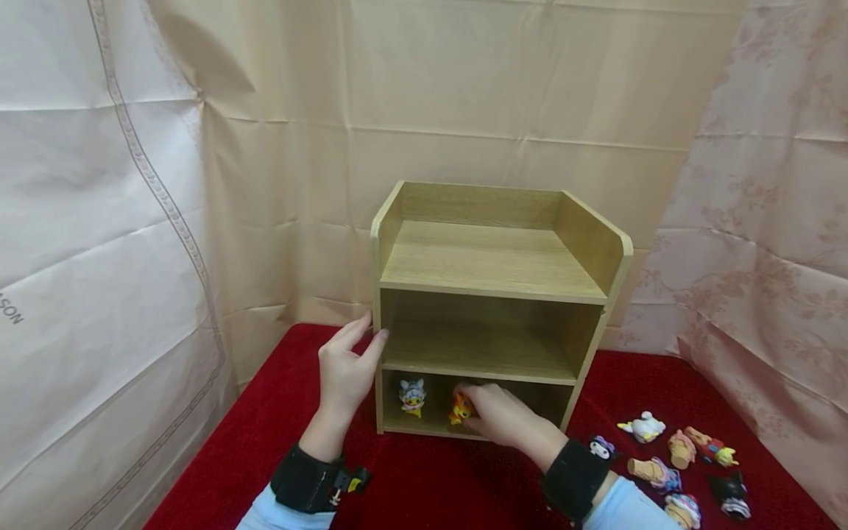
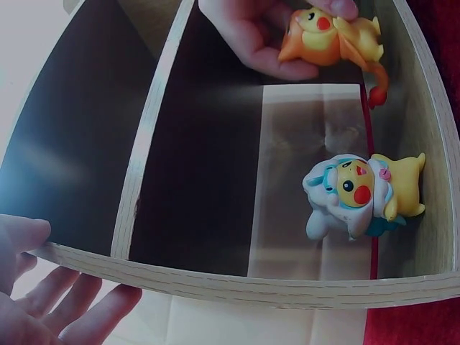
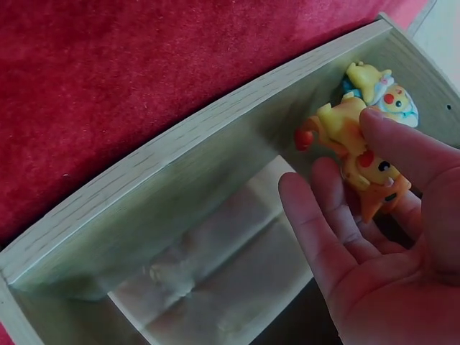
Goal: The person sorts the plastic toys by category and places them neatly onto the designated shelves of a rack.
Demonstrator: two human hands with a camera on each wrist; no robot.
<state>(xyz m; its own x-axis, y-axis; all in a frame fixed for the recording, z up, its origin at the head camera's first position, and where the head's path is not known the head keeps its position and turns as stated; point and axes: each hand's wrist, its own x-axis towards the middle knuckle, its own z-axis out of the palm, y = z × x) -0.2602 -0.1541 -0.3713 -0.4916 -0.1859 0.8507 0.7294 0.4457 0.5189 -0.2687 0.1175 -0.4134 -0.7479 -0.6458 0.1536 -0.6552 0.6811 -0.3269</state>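
Observation:
In the bottom compartment of a light wooden shelf unit, my right hand holds a yellow figurine in an orange hood between thumb and fingers. Its red-tipped orange tail shows in the left wrist view. Left of it, a yellow figurine in a white-and-blue hood stands upright on the compartment floor, apart from my hand. My left hand grips the unit's left side panel, thumb at the front edge and fingers on the outer face. The right wrist view shows my right thumb against the figurine's body.
On the red cloth right of the unit lie several small figurines, among them a white one, a black one and one with a purple-and-black hood. Fabric sheets hang behind and at both sides.

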